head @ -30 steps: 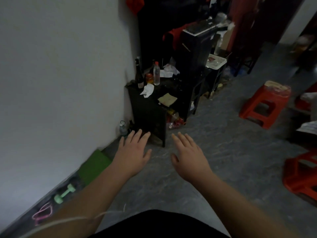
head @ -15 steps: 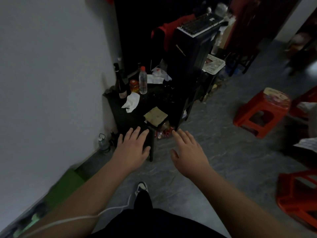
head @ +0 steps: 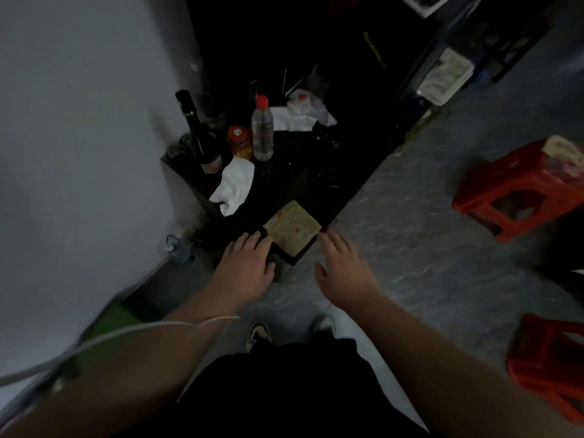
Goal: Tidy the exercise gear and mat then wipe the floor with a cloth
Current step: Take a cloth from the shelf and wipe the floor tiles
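Low at the left edge a strip of green mat (head: 109, 320) lies along the foot of the wall; it is dim there, so whether it is rolled or flat cannot be told. Further right stands a low black worktop (head: 303, 184) carrying a dark wine bottle (head: 202, 137), an orange-capped jar (head: 239, 141), a clear water bottle (head: 262, 129) and a crumpled white rag (head: 235, 186); at its near corner lies the folded yellowish cloth (head: 292, 227), probably the one meant for the floor. The left hand (head: 245, 267) hovers just beside the cloth's left edge, fingers straight and spread, holding nothing; the right hand (head: 343, 270) hovers just right of it, equally spread and empty. Red plastic stools (head: 512, 191) stand well apart on the grey floor (head: 410, 248) to the right.

The step in hand looks like taking up the cloth; it would go best if one hand pinched it by the near edge and lifted it straight off, keeping clear of the bottles behind; the corner overhang gives the fingers room beneath.
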The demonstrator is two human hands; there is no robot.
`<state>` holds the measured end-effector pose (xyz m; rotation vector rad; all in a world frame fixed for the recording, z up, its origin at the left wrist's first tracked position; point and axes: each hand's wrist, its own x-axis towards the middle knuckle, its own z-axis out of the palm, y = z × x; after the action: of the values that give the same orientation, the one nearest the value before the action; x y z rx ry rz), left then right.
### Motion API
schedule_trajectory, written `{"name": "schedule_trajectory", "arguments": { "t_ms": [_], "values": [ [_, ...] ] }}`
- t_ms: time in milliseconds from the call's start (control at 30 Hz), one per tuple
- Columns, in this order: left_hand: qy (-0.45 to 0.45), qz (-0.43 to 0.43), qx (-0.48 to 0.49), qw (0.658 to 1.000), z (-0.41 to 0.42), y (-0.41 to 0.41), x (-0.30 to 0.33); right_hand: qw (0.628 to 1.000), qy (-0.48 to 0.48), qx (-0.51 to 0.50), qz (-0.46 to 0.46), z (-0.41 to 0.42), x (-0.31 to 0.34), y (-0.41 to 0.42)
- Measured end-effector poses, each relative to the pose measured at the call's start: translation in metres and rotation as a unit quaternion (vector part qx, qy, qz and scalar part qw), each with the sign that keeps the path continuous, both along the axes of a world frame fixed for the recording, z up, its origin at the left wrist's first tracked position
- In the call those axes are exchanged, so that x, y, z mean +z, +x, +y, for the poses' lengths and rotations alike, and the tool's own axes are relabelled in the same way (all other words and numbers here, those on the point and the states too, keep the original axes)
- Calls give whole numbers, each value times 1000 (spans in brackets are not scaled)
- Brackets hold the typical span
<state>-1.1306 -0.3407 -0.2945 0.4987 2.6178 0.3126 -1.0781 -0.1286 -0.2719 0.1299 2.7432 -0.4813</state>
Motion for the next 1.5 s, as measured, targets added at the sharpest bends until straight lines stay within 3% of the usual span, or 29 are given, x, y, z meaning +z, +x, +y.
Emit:
{"name": "schedule_trajectory", "arguments": {
  "t_ms": [167, 267, 433, 567, 667, 933, 1167, 1233, 1367, 1500],
  "values": [
    [40, -82, 59, 994, 27, -33, -64, 998, -22, 4, -53, 29, -68, -71],
    [100, -142, 195, 965, 47, -50, -93, 992, -89, -27, -83, 41, -107, -107],
    [168, -169, 482, 843, 74, -61, -128, 979, -126, -71, -142, 46, -146, -153],
    [216, -199, 591, 751, 86, -60, -157, 971, -157, -91, -157, 43, -162, -174],
    [253, -191, 635, 705, 90, -55, -187, 954, -196, -104, -202, 43, -164, -183],
    [332, -141, 664, 655, 80, -48, -113, 913, -323, -73, -238, 32, -111, -184],
    [375, 39, 701, 606, 12, 47, -17, 848, -433, 51, -301, -54, -35, -137],
    [380, 93, 719, 574, -5, 94, 11, 822, -461, 100, -320, -89, -14, -103],
    [391, 182, 767, 475, -33, 219, 60, 771, -493, 186, -357, -156, 33, -6],
    [387, 254, 784, 414, -44, 375, 105, 732, -486, 293, -377, -205, 78, 127]
  ]
}}
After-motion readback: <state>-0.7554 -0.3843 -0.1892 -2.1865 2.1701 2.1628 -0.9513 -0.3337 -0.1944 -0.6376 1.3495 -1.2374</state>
